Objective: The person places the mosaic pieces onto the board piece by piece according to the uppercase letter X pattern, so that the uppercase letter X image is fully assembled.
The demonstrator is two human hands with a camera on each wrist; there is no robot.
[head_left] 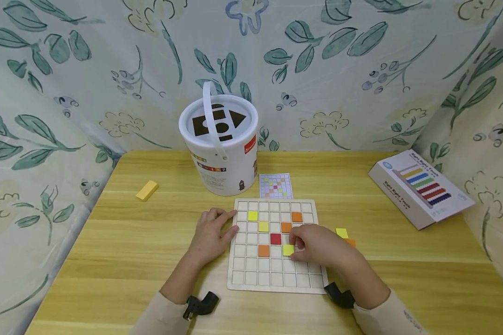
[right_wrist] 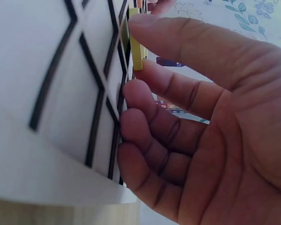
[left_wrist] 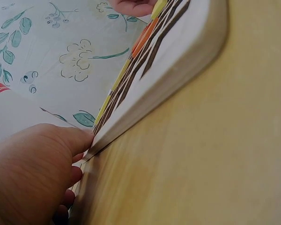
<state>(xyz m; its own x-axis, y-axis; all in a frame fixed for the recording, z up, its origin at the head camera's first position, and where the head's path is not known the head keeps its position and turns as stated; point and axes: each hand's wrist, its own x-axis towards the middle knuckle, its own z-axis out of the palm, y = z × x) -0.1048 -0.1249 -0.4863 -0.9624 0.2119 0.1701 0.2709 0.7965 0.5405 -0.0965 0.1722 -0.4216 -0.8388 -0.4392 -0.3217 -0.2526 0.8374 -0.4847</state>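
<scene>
A white grid board [head_left: 251, 278] lies flat on the table, with several coloured square tiles in its cells. Among them are a red tile [head_left: 275, 239] near the middle, an orange tile [head_left: 263, 251] and a yellow tile [head_left: 253, 216] at upper left. Between thumb and index finger, my right hand [head_left: 322, 246] pinches another yellow tile [right_wrist: 136, 44] at a cell right of the board's middle. My left hand [head_left: 207, 238] touches the board's left edge with its fingertips and thumb. In the left wrist view, its thumb [left_wrist: 77, 140] meets the board's rim.
Behind the board lies a printed pattern card [head_left: 275, 179], next to a white lidded bucket [head_left: 230, 167]. Loose yellow [head_left: 341, 232] and orange tiles [head_left: 350, 243] lie right of the board. A yellow block [head_left: 147, 190] is far left; a toy box [head_left: 419, 190] is far right.
</scene>
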